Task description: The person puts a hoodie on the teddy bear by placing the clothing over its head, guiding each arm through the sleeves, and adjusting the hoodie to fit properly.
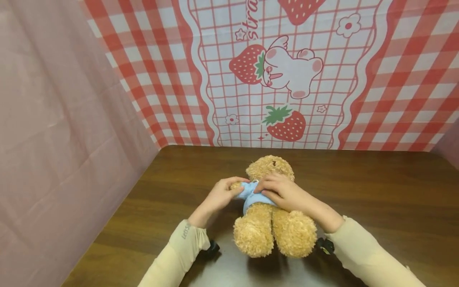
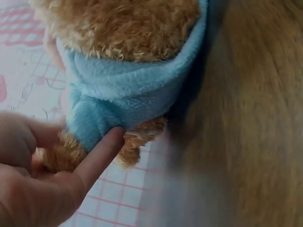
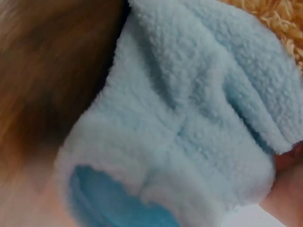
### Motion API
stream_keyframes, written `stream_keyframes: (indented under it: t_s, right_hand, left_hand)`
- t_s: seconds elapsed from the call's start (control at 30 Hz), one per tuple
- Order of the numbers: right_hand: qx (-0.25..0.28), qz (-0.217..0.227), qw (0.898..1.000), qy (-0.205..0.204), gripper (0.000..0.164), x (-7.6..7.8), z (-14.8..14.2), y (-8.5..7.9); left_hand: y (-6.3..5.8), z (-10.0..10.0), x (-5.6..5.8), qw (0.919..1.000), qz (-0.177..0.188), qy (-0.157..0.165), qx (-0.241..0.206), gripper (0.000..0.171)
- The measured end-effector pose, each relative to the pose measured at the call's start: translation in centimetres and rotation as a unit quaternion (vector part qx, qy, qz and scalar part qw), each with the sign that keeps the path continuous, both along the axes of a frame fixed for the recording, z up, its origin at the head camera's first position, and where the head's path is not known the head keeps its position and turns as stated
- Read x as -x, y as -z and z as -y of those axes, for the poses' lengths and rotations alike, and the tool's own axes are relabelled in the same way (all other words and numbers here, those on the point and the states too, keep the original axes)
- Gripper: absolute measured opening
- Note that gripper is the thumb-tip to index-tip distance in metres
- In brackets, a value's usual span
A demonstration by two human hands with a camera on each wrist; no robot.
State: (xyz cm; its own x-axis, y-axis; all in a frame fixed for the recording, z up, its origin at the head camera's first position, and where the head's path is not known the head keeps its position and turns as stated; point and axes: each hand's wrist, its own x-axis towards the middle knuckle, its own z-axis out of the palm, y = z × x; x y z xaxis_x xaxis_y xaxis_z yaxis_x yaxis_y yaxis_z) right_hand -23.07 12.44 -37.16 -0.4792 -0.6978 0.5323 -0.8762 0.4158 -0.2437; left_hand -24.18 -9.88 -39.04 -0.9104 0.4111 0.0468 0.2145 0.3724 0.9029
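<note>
A curly tan teddy bear (image 1: 254,235) in a fluffy light-blue top (image 1: 259,200) lies on its back on the table, feet towards me. My left hand (image 1: 219,196) holds the bear's arm on the left, thumb and fingers around it; in the left wrist view the furry paw (image 2: 66,153) pokes out of the blue sleeve (image 2: 92,120). With bent fingers, my right hand (image 1: 287,193) grips the top at the chest and covers the bear's other arm. Close up in the right wrist view, a sleeve cuff (image 3: 142,182) gapes with blue lining inside and no paw visible in it.
Brown wooden table (image 1: 376,191) under the bear. Behind it hangs a red-and-white checked cloth (image 1: 322,119) with strawberry prints, and a pink curtain (image 1: 71,119) is at the left. Black straps (image 1: 211,250) show beneath both wrists.
</note>
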Motion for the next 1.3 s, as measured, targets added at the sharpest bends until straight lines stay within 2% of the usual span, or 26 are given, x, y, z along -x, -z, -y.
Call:
stream_keyframes:
  t_s: [0.07, 0.13, 0.17, 0.27, 0.33, 0.4, 0.53, 0.6, 0.7, 0.8, 0.93, 1.03, 1.2, 1.3]
  right_hand:
    - [0.006, -0.008, 1.0, -0.013, 0.015, 0.1, 0.0, 0.0]
    - [0.007, -0.01, 1.0, -0.019, 0.014, 0.1, 0.0, -0.1]
    - [0.007, -0.002, 1.0, -0.017, 0.013, 0.0, 0.0, -0.1]
    - [0.014, 0.058, 0.998, 0.009, 0.013, -0.9, -0.7, -0.1]
    - [0.029, 0.103, 0.994, 0.038, 0.017, -1.6, -1.3, -0.1]
    - [0.041, 0.134, 0.988, 0.071, 0.024, -2.2, -2.0, 0.0]
    - [0.043, 0.169, 0.975, 0.137, 0.034, -2.6, -3.0, 0.3]
    - [0.039, 0.205, 0.964, 0.162, 0.039, -2.6, -3.6, 0.3]
    - [0.04, 0.263, 0.945, 0.19, 0.043, -2.6, -4.4, 0.4]
    - [0.045, 0.297, 0.932, 0.2, 0.039, -2.4, -4.8, 0.5]
    - [0.064, 0.302, 0.931, 0.196, 0.024, -1.8, -4.7, 0.7]
    - [0.097, 0.306, 0.928, 0.189, 0.021, -1.1, -4.5, 0.7]
    - [0.174, 0.341, 0.907, 0.177, 0.022, 0.3, -4.3, 0.8]
    - [0.179, 0.319, 0.911, 0.19, 0.023, 1.0, -4.1, 0.8]
  left_hand:
    - [0.4, 0.1, 0.2, 0.9968, 0.041, -0.021, -0.065, 0.028]
    - [0.7, 0.2, 0.4, 0.9887, 0.08, -0.027, -0.124, 0.029]
    - [0.9, 0.3, 0.4, 0.9862, 0.089, -0.022, -0.138, 0.03]
    - [0.8, 0.6, 0.3, 0.9903, 0.083, -0.006, -0.111, 0.031]
    - [0.7, 0.7, 0.1, 0.9958, 0.061, -0.003, -0.069, 0.029]
    - [0.4, 0.7, -0.1, 0.9987, 0.042, -0.015, -0.027, 0.026]
    - [0.1, 0.2, -0.4, 0.9969, 0.005, -0.04, 0.067, 0.027]
    - [0.1, -0.2, -0.6, 0.995, 0.018, -0.036, 0.092, 0.035]
    - [0.2, -0.7, -0.7, 0.9945, 0.051, -0.014, 0.09, 0.046]
    - [0.2, -0.7, -0.6, 0.9951, 0.06, 0.007, 0.077, 0.045]
    - [-0.1, -0.5, -0.5, 0.9928, 0.004, 0.034, 0.115, 0.04]
    - [-0.2, -0.4, -0.6, 0.9904, -0.024, 0.047, 0.128, 0.042]
    - [-0.1, -0.3, -0.6, 0.9925, -0.033, 0.061, 0.101, 0.045]
    - [0.0, -0.4, -0.5, 0.992, -0.038, 0.075, 0.094, 0.047]
